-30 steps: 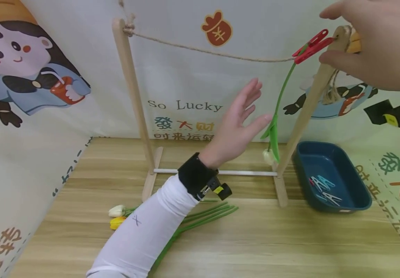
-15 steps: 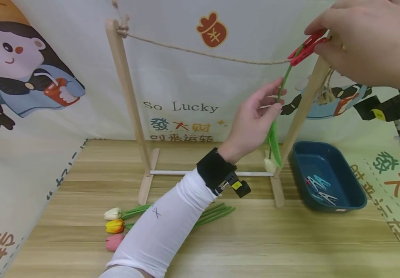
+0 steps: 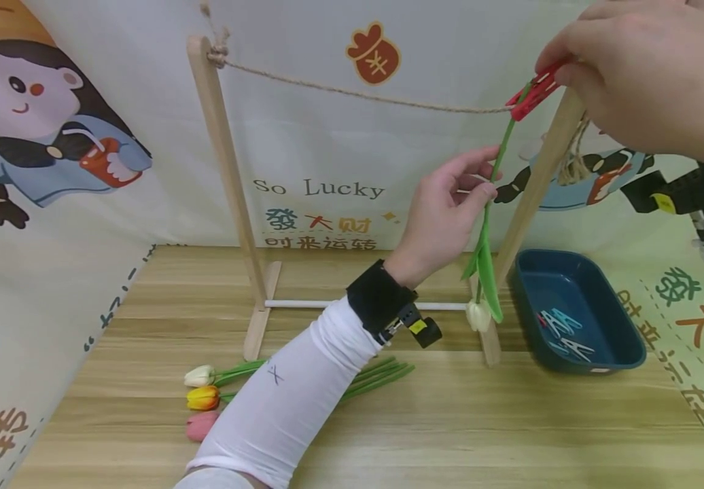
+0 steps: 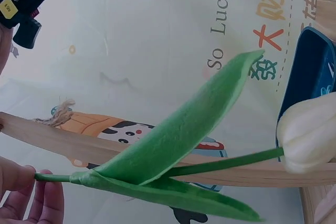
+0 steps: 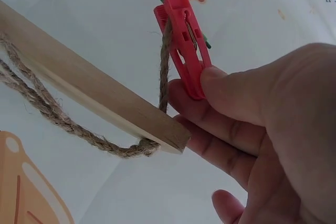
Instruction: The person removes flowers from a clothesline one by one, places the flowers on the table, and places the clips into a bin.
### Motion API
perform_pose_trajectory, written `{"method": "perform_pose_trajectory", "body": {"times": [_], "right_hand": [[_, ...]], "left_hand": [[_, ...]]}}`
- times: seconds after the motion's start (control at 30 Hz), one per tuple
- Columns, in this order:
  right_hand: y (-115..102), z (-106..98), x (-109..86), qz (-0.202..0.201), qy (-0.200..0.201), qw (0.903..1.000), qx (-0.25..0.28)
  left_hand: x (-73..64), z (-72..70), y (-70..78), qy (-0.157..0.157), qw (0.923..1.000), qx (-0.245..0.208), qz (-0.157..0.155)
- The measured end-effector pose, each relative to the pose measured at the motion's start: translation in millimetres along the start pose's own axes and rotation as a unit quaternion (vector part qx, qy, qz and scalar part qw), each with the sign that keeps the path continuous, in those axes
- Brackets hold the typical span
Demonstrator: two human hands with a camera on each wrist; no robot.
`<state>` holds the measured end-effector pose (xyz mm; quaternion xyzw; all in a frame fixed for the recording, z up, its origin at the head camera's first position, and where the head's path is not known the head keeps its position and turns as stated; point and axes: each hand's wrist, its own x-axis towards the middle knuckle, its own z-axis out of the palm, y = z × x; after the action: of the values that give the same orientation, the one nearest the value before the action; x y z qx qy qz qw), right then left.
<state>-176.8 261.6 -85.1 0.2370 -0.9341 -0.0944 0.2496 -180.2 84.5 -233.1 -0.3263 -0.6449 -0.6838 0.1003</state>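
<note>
A white tulip (image 3: pixel 478 316) hangs head down from the twine line, its stem end at a red clothespin (image 3: pixel 533 95) near the right post. My right hand (image 3: pixel 645 81) pinches the clothespin's handles between thumb and finger; in the right wrist view the clothespin (image 5: pixel 185 40) sits over the twine (image 5: pixel 165 66) with the green stem beside it. My left hand (image 3: pixel 450 204) pinches the tulip's stem above the leaves. In the left wrist view the thumb and fingers (image 4: pixel 18 174) hold the stem, and the white bloom (image 4: pixel 310 135) points away.
Wooden posts (image 3: pixel 226 163) joined by a white rod (image 3: pixel 303 303) carry the twine. A blue basin (image 3: pixel 578 272) with several clothespins (image 3: pixel 562 326) stands right. White, yellow and pink tulips (image 3: pixel 202 399) lie on the wooden table, partly under my left forearm.
My right hand has come to the clothespin and squeezed its handles together. My left hand has moved right and taken the stem. The tulip hangs a little lower.
</note>
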Motion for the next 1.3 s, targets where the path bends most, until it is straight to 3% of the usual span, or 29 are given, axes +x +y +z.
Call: {"method": "perform_pose_trajectory", "body": {"times": [0.23, 0.47, 0.6, 0.8, 1.0, 1.13, 1.3], "right_hand": [[1.6, 3.2, -1.0, -0.005, 0.035, 0.9994, 0.005], [7.5, 7.8, -5.5, 0.047, 0.060, 0.9958, 0.050], [4.1, 6.7, -12.9, 0.054, 0.076, 0.9939, 0.058], [-1.6, 6.7, -31.8, 0.051, 0.087, 0.9941, 0.038], [-0.3, 17.4, -54.1, 0.014, 0.095, 0.9938, 0.055], [-4.0, 27.6, -69.3, 0.025, 0.068, 0.9936, 0.087], [-8.4, 45.5, -87.8, 0.036, 0.047, 0.9905, 0.124]], "left_hand": [[-2.3, -5.0, -2.5, 0.005, 0.9999, 0.010, -0.010], [-4.2, -15.8, -29.5, -0.004, 0.9997, 0.026, -0.002], [-11.8, -26.0, -36.1, -0.010, 0.9993, 0.037, -0.001], [-27.8, -43.6, -34.3, -0.033, 0.9962, 0.078, -0.017], [-50.5, -64.4, -27.8, -0.076, 0.9857, 0.147, -0.029], [-64.2, -77.2, -21.8, -0.113, 0.9760, 0.182, -0.039], [-81.7, -92.2, -16.0, -0.168, 0.9564, 0.229, -0.069]]}}
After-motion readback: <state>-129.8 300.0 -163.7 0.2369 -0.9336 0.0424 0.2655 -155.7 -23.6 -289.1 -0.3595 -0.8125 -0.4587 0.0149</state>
